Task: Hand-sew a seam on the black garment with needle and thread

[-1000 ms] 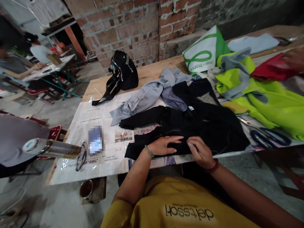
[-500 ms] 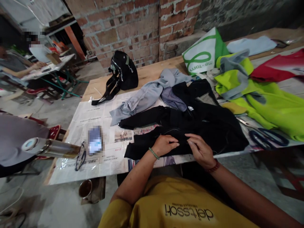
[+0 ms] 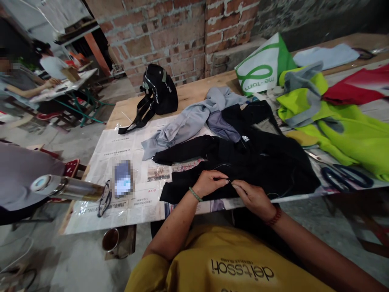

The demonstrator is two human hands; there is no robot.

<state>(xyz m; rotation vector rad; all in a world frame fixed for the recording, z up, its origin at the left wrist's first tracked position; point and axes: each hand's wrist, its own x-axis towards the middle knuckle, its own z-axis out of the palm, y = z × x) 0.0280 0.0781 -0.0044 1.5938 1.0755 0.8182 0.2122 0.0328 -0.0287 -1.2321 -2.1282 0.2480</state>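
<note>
A black garment (image 3: 270, 162) with a small white logo lies spread over the newspaper-covered table in front of me. Above its near edge, my left hand (image 3: 211, 183) is closed in a pinch, thumb against forefinger. My right hand (image 3: 253, 198) pinches too, its fingertips almost meeting the left ones. Between them is something tiny and dark, too small to make out. A thin pale thread (image 3: 220, 166) runs over the black cloth just beyond my left hand. Behind the black garment lies a crumpled grey garment (image 3: 188, 119).
Scissors (image 3: 343, 176) with dark blue handles and a yellow-green garment (image 3: 352, 129) lie to the right. On the left are a phone (image 3: 122, 178), glasses (image 3: 105, 198) and a steel flask (image 3: 67, 188). A black bag (image 3: 161, 89) and a white-green bag (image 3: 258, 69) stand behind.
My right hand has moved left and its fingers have closed into a pinch, bringing its fingertips close to my left ones. The left hand has barely moved.
</note>
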